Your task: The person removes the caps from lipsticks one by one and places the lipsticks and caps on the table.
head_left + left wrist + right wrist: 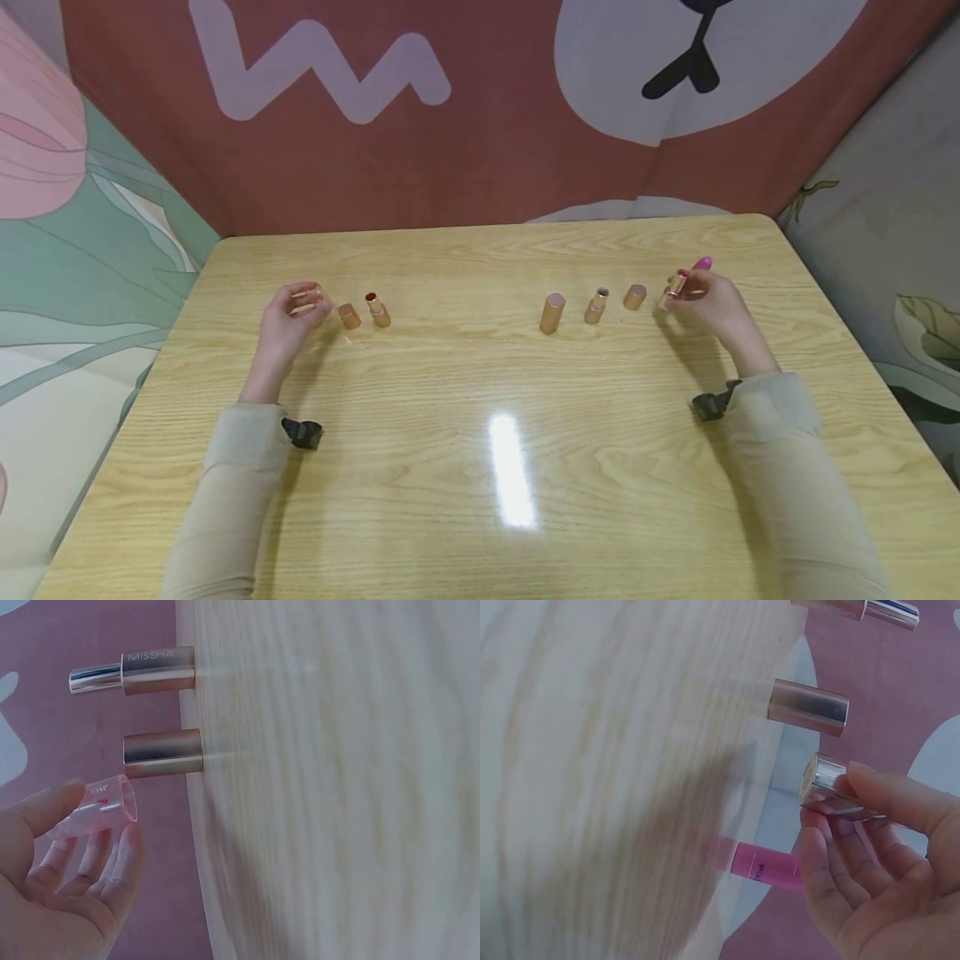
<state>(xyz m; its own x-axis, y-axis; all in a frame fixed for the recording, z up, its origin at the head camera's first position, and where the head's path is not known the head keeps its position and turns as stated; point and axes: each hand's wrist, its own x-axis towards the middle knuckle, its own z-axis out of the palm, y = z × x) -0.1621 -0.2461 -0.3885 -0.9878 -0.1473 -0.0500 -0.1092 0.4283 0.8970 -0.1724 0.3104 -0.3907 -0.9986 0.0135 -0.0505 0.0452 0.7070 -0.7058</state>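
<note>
At the left of the table, my left hand (288, 327) pinches a clear, pink-tinted cap (101, 806) between thumb and fingers, raised off the tabletop. Beside that hand stands a short rose-gold cap (348, 316), and right of it an uncapped lipstick (378, 311) with a dark red tip. Over at the right, my right hand (716, 312) grips a shiny gold lipstick tube (677, 284), tilted and clear of the table, red at its upper end. Partly hidden behind these fingers is a bright pink tube (765, 864) standing upright.
Left of the right hand stand a short rose-gold cap (635, 297), an uncapped lipstick (596, 307) and a taller rose-gold tube (552, 313). All rest on a wood-grain table (420, 383), whose far edge meets a red printed cloth (480, 167).
</note>
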